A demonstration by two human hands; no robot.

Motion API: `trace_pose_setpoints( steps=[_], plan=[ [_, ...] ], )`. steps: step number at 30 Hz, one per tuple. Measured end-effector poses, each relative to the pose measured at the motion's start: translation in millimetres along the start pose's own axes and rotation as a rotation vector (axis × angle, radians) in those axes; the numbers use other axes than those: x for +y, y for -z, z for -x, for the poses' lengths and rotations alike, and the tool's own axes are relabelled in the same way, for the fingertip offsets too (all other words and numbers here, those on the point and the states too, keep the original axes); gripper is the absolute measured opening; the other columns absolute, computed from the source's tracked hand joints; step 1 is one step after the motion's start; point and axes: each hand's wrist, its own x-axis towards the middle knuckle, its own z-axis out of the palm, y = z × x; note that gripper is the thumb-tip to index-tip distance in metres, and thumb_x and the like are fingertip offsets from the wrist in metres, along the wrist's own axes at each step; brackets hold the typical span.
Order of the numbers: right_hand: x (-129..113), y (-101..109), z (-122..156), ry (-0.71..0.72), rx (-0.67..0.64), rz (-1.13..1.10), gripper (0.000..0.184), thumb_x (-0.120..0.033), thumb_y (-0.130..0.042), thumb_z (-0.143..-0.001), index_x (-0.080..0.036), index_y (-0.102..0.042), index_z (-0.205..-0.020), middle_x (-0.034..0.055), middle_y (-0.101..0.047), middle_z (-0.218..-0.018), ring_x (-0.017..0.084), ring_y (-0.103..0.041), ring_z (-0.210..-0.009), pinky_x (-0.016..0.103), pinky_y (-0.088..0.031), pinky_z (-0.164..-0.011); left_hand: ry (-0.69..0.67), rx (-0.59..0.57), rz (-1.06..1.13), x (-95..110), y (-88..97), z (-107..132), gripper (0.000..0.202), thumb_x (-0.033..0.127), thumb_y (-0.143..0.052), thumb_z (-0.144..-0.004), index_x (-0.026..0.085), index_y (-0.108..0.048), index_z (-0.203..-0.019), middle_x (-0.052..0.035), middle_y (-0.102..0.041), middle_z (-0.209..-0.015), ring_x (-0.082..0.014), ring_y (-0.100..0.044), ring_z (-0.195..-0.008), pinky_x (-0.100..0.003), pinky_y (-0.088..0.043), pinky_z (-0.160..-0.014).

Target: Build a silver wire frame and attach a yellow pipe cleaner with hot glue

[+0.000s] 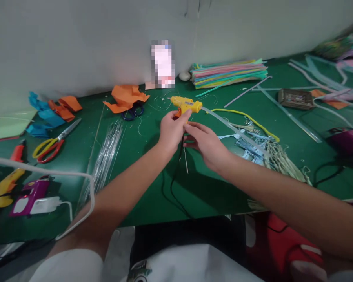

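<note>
A yellow hot glue gun (186, 105) is held above the table, nozzle to the left, with a long clear glue stick (229, 126) sticking out of its back. My left hand (171, 132) is closed round the handle, thumb across it. At the handle's lower end, the thumb and fingers of my right hand (207, 147) are closed in against it; their tips are partly hidden. A thin pale strand (186, 160) hangs below the hands; I cannot tell which hand it comes from. The gun's black cord (173, 188) runs down toward the table's front edge.
Right of my hands lie blue and pale green tassels (254, 148) and a yellow pipe cleaner (250, 115). Clear strips (107, 152), scissors (57, 141) and a second glue gun (8, 186) are at left. Behind are orange paper (126, 98), a phone (163, 64) and pipe cleaners (229, 74).
</note>
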Motion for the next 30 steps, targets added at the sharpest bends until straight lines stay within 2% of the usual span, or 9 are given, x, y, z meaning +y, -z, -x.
trace_pose_setpoints(
  steps=[7,10,12,14,16,19,22,27,30],
  plan=[
    [-2,17,-23,0.112,0.142,0.03,0.03,-0.045,-0.076,-0.071,-0.02,-0.059,-0.072,-0.0007,-0.059,-0.076,0.01,-0.052,-0.061,0.026,-0.041,-0.053,-0.022,-0.033,0.0,-7,-9.1,1,0.02,0.034,-0.056,-0.094,0.016,-0.064,-0.09,-0.0027,-0.063,-0.085,-0.01,-0.055,-0.068,-0.023,-0.043,-0.06],
    [-9,29,-32,0.137,0.182,0.039,0.025,-0.042,-0.073,-0.075,-0.02,-0.062,-0.071,0.0002,-0.059,-0.073,0.01,-0.052,-0.061,0.026,-0.041,-0.053,-0.068,0.148,-0.025,-8,-6.6,17,0.021,0.029,-0.058,-0.092,0.019,-0.06,-0.111,-0.0045,-0.064,-0.105,-0.0093,-0.055,-0.071,-0.022,-0.043,-0.062],
    [-16,39,-38,0.169,0.211,0.043,0.024,-0.042,-0.071,-0.077,-0.02,-0.062,-0.072,-0.0001,-0.058,-0.072,0.01,-0.051,-0.061,0.026,-0.041,-0.054,-0.242,0.224,-0.084,-9,-6.6,39,0.018,0.023,-0.047,-0.096,0.019,-0.058,-0.11,-0.005,-0.063,-0.103,-0.0102,-0.054,-0.07,-0.024,-0.044,-0.063],
    [-23,48,-46,0.21,0.225,0.045,0.024,-0.043,-0.071,-0.077,-0.021,-0.062,-0.073,-0.0014,-0.055,-0.07,0.01,-0.049,-0.061,0.026,-0.04,-0.053,-0.496,-0.055,-0.309,-10,-12.3,66,0.021,0.018,-0.04,-0.097,0.018,-0.06,-0.102,-0.0058,-0.064,-0.095,-0.013,-0.057,-0.074,-0.026,-0.046,-0.067],
    [-30,56,-54,0.25,0.226,0.064,0.022,-0.041,-0.07,-0.077,-0.021,-0.061,-0.076,-0.0016,-0.054,-0.07,0.009,-0.047,-0.06,0.027,-0.04,-0.053,-0.883,-0.663,-0.642,-12,-25.4,94,0.024,0.016,-0.042,-0.095,0.017,-0.066,-0.091,-0.0066,-0.066,-0.085,-0.0166,-0.06,-0.075,-0.029,-0.044,-0.064],
    [-37,62,-64,0.287,0.217,0.096,0.02,-0.04,-0.068,-0.078,-0.022,-0.059,-0.078,-0.0018,-0.052,-0.069,0.009,-0.046,-0.058,0.028,-0.039,-0.054,-1.089,-1.003,-0.779,-21,-54.4,125,0.035,0.012,-0.04,-0.096,0.015,-0.071,-0.082,-0.0088,-0.069,-0.086,-0.0186,-0.064,-0.079,-0.029,-0.04,-0.059],
    [-41,65,-69,0.306,0.189,0.128,0.02,-0.041,-0.065,-0.08,-0.023,-0.055,-0.077,-0.002,-0.05,-0.068,0.009,-0.046,-0.058,0.029,-0.039,-0.055,-1.177,-1.043,-0.959,-34,-84.2,141,0.041,0.011,-0.037,-0.099,0.013,-0.068,-0.126,-0.016,-0.065,-0.129,-0.0264,-0.061,-0.119,-0.031,-0.047,-0.078],
    [-45,66,-66,0.315,0.121,0.186,0.017,-0.039,-0.061,-0.085,-0.023,-0.056,-0.082,-0.0005,-0.054,-0.071,0.009,-0.05,-0.062,0.027,-0.04,-0.057,-0.959,-1.181,-1.141,-55,-122.0,139,0.041,0.02,-0.04,-0.099,0.011,-0.067,-0.129,-0.0128,-0.061,-0.14,-0.0264,-0.054,-0.129,-0.035,-0.046,-0.091],
    [-46,67,-65,0.324,0.119,0.194,0.015,-0.037,-0.06,-0.086,-0.023,-0.056,-0.082,-0.0004,-0.055,-0.073,0.009,-0.05,-0.063,0.026,-0.041,-0.057,-0.826,-1.221,-1.25,-58,-135.4,129,0.052,0.043,-0.049,-0.096,0.009,-0.067,-0.13,-0.0166,-0.056,-0.146,-0.0352,-0.046,-0.135,-0.042,-0.043,-0.096]
  ],
)
